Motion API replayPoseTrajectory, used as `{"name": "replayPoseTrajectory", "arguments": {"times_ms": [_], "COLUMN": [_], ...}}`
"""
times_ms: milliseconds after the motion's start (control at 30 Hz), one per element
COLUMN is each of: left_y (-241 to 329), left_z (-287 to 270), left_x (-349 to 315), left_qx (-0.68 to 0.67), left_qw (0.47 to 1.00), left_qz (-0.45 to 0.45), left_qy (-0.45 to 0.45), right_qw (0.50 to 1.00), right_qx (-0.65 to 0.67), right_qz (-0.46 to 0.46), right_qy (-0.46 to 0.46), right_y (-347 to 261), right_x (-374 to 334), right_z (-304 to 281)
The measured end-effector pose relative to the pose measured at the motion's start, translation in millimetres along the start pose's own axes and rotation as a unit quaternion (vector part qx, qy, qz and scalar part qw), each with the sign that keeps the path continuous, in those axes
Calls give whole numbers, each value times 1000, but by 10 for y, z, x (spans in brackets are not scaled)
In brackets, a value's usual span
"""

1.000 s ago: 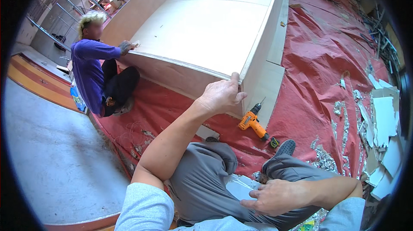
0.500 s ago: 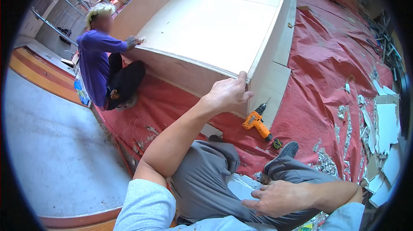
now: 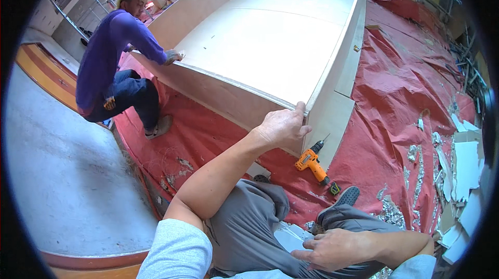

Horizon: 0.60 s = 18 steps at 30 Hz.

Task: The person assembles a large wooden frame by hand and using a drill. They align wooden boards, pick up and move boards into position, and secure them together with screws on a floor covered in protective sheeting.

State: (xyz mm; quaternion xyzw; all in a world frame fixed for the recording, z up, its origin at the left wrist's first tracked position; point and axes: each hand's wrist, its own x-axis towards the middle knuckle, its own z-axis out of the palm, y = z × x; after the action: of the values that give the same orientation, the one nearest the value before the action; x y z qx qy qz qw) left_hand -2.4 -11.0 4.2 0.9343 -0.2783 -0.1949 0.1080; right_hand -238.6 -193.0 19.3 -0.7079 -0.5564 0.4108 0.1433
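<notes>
My left hand [image 3: 283, 127] grips the near corner of a large shallow plywood box [image 3: 228, 89], with fingers over the top edge where two side panels meet. Low over my lap, my right hand [image 3: 332, 248] hangs with its fingers loosely bent and apart, holding nothing that I can see. Just below the box corner, an orange cordless drill [image 3: 310, 165] lies with its bit pointing toward the upper right. Beside the drill's base sits a small black and yellow tape measure [image 3: 334, 189].
A co-worker in a purple top [image 3: 112, 45] leans at the box's left end, one hand on its edge. Wrinkled red sheeting [image 3: 387, 97] covers the floor. A flat wooden board [image 3: 335, 118] lies along the box's right side. Broken white board pieces [image 3: 466, 170] pile up at far right.
The co-worker has risen from a low squat to a half-standing crouch, still touching the box's edge. My left hand stays on the corner. The view has shifted slightly.
</notes>
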Motion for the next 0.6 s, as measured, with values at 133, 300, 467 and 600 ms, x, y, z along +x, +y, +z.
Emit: {"name": "replayPoseTrajectory", "arguments": {"times_ms": [133, 300, 467, 600], "left_y": [-37, -22, -3, -23], "left_z": [48, 40, 34, 54], "left_x": [16, 1, -10, 1], "left_qx": [-3, -12, -20, -17], "left_qw": [1000, 1000, 999, 999], "left_qz": [10, 9, 14, 21], "left_qy": [16, 20, 29, 34], "right_qw": [1000, 995, 994, 995], "right_qx": [-9, -8, 16, 12], "right_qz": [2, -33, -38, -35], "right_qy": [3, 92, 101, 94], "right_y": [-15, 47, 61, 61], "right_x": [-19, -23, -44, -33], "right_z": [0, 132, 147, 161]}}
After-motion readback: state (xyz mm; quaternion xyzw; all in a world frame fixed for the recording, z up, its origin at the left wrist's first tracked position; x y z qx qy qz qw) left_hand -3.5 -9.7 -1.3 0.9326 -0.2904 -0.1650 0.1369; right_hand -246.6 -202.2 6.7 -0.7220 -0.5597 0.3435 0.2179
